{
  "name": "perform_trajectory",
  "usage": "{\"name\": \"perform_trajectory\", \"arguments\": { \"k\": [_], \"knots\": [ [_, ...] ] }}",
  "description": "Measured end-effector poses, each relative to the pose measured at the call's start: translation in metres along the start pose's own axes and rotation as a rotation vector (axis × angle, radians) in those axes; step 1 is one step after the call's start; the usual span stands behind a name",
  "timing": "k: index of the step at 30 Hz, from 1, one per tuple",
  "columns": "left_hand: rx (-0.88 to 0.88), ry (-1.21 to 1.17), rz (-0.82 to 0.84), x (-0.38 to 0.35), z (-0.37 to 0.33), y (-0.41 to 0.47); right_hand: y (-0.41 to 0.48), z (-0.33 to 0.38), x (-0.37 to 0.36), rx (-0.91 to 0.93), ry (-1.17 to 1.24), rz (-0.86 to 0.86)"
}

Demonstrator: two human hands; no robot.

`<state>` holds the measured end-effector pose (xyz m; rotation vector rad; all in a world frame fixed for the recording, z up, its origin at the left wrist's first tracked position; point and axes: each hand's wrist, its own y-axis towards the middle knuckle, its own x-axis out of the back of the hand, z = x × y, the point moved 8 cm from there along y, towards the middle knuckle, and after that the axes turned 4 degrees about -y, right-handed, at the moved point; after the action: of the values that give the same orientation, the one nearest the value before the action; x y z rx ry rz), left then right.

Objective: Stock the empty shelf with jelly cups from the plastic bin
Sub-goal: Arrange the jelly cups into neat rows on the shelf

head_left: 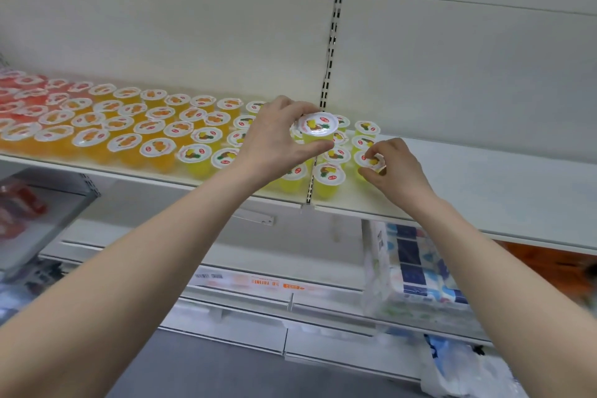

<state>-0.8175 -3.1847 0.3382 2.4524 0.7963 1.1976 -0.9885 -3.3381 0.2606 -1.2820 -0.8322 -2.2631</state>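
Left hand (274,136) grips cup (318,128); right hand (395,168) seemingly another.

Bright even light, blurred edges

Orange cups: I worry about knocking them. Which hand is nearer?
Left. The left hand, holding a cup, is right of the orange cups; the right hand is farther right, gripping another cup.
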Motion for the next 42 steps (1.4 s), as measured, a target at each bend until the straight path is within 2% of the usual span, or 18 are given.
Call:
{"name": "perform_trajectory", "arguments": {
  "k": [3, 9, 15, 23, 31, 35, 42],
  "knots": [
    [-0.022, 0.01, 0.045, -0.017, -0.013, 0.001, 0.0, 0.001, 0.004, 0.101, -0.07, 0.006],
    [-0.084, 0.096, 0.149, -0.06, -0.036, -0.004, -0.002, -0.003, 0.013, 0.274, -0.245, 0.139],
    [-0.205, 0.298, 0.197, -0.093, -0.047, -0.008, -0.001, -0.015, 0.039, 0.199, -0.25, 0.086],
    [-0.19, 0.463, 0.32, -0.125, -0.034, -0.017, 0.004, -0.013, 0.053, 0.229, -0.26, -0.013],
    [-0.155, 0.57, 0.297, -0.124, -0.029, -0.013, 0.012, -0.003, 0.057, 0.249, -0.272, -0.062],
    [-0.164, 0.547, 0.266, -0.116, -0.029, -0.012, 0.014, 0.009, 0.06, 0.28, -0.264, -0.095],
    [-0.139, 0.516, 0.101, -0.057, -0.014, -0.003, 0.025, 0.045, 0.059, 0.387, -0.31, -0.138]
  ]
}}
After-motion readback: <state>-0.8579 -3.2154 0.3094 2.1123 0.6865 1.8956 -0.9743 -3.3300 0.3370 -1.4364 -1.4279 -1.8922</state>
